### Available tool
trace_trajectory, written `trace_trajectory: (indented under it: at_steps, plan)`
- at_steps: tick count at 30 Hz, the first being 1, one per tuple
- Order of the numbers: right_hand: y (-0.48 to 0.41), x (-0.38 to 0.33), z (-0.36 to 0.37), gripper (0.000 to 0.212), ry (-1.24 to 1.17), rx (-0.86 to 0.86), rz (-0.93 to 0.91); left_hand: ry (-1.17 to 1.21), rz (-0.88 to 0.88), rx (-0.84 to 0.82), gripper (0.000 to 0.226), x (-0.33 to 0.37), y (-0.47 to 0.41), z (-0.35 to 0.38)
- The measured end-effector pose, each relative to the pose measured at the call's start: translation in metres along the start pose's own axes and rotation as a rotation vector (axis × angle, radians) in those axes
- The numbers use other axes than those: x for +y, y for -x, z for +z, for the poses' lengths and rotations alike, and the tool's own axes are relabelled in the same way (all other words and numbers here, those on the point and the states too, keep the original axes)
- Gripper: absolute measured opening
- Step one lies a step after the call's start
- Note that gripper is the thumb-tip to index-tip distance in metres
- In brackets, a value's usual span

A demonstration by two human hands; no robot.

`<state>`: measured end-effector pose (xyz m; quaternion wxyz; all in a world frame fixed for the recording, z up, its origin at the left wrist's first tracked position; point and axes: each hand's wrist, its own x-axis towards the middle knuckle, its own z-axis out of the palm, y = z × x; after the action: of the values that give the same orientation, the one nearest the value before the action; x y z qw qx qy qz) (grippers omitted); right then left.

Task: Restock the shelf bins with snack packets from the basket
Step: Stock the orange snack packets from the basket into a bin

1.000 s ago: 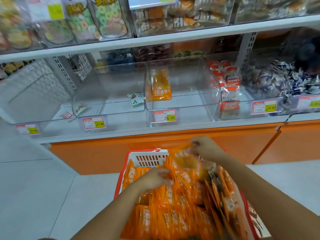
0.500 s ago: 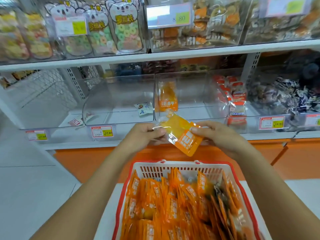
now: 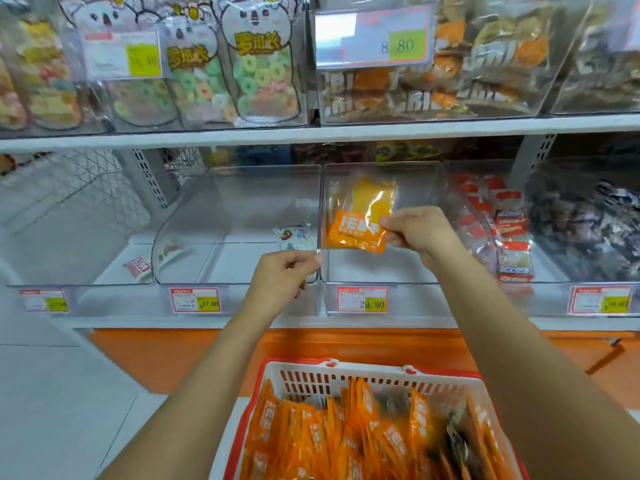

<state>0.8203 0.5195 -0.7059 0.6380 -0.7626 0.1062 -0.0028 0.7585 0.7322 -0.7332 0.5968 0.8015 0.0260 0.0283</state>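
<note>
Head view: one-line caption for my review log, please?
Right hand pinches an orange snack packet at the clear bin, left hand beside its front edge, packet-filled basket below.

Orange packet (image 3: 356, 230): glossy crinkled plastic film. Bin (image 3: 408, 268): clear, smooth plastic. Basket (image 3: 363, 369): matt slotted plastic. Shelf board (image 3: 242, 137): white, matt.

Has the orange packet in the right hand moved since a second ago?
Yes. The orange packet, pinched by the right hand, has gone up from the basket to the bin above the 29.90 tag.
</note>
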Motion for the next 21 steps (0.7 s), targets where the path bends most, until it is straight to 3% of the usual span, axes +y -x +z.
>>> trace_trajectory:
  at_steps: [2,7,11,17,21]
  plan:
    - [-0.036,0.003,0.015,0.018,0.080,0.064,0.047,-0.019,0.027,0.015,0.015,-0.003,-0.005,0.002]
    - [-0.101,0.015,0.041,0.039,0.573,0.080,0.012,0.016,0.041,0.035,0.009,-0.014,-0.012,0.004]
    - [-0.125,0.036,0.053,0.019,0.799,0.070,-0.025,0.020,0.051,0.019,0.004,-0.017,-0.014,0.004]
    - [-0.129,0.048,0.051,0.020,0.781,0.073,0.011,0.007,0.084,0.034,0.008,-0.021,-0.015,0.006]
    - [-0.110,0.028,0.045,0.019,0.725,0.104,-0.078,0.058,0.177,0.134,0.008,-0.024,-0.001,0.012]
